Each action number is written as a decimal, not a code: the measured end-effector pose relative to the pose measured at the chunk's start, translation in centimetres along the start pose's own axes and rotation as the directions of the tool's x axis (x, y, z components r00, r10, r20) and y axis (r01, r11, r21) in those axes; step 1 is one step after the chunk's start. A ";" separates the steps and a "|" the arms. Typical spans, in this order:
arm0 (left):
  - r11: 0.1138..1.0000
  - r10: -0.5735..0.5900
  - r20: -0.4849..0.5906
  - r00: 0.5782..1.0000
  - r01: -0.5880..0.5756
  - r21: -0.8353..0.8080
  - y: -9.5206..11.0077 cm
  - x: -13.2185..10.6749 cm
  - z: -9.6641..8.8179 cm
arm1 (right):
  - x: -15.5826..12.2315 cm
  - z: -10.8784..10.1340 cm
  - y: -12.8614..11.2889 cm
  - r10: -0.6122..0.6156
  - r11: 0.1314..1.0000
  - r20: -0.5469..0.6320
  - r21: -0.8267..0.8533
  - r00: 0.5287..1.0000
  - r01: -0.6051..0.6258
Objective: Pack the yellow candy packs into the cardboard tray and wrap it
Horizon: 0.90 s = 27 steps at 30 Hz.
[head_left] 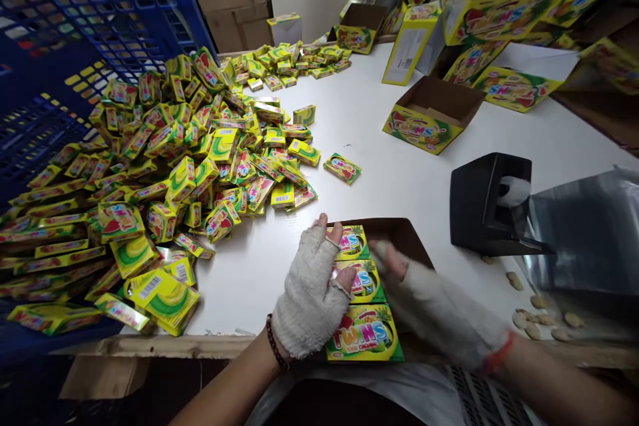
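Observation:
My left hand [313, 293], in a white fingerless glove, lies with fingers stretched over the left side of a row of small yellow-green TWINS chewing gum boxes [365, 333]. Its thumb and fingertips touch the middle and far boxes. Three boxes show face up along the left part of an open brown carton [407, 239]. Over the carton's right part is my right hand [424, 293], gloved the same way and blurred by motion. Its fingertips are near the right edge of the row; whether they hold anything is unclear.
A large pile of gum boxes [164, 146] spills from a blue crate [134, 6] on the left. One loose box [342, 168] lies mid-table. Open display cartons [432, 116] crowd the back right. A black tape dispenser [476, 203] and clear plastic film [589, 233] are at right.

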<state>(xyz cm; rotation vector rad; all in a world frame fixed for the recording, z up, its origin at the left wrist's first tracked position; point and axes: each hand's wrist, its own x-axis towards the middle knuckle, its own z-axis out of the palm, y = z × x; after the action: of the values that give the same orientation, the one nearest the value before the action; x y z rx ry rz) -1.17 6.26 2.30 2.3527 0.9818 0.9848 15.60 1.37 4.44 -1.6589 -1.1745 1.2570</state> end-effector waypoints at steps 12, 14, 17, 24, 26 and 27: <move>0.984 0.017 0.160 0.987 -0.045 0.170 0.0 -0.3 0.2 | 9.5 -8.9 -3.5 -0.129 0.854 -0.014 -0.509 0.992 0.104; 0.970 0.017 0.185 0.983 -0.060 0.233 0.3 -0.3 0.0 | 13.8 -8.4 -4.1 -0.189 0.658 -0.062 -0.748 0.980 0.079; 0.955 0.043 0.200 0.979 -0.099 0.280 0.4 -0.4 -0.1 | 19.1 -5.9 -3.9 -0.146 0.604 -0.044 -0.795 0.988 0.054; 0.945 0.091 0.220 0.971 -0.154 0.288 0.5 0.3 -1.1 | 21.4 -5.0 -2.2 0.057 0.448 -0.024 -0.893 0.998 -0.047; 0.952 0.096 0.229 0.969 -0.156 0.262 1.7 1.3 -1.4 | 20.6 -6.8 -1.9 0.119 0.389 -0.036 -0.918 0.992 -0.080; 0.956 0.091 0.262 0.961 -0.158 0.247 2.7 2.1 -1.4 | 20.1 -7.7 -1.8 0.137 0.357 -0.026 -0.931 0.990 -0.074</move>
<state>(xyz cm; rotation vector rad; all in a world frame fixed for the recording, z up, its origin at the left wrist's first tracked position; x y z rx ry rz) 0.03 6.12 5.75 2.7095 0.9228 0.6079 24.73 20.84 2.07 -2.5428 -2.0944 0.6300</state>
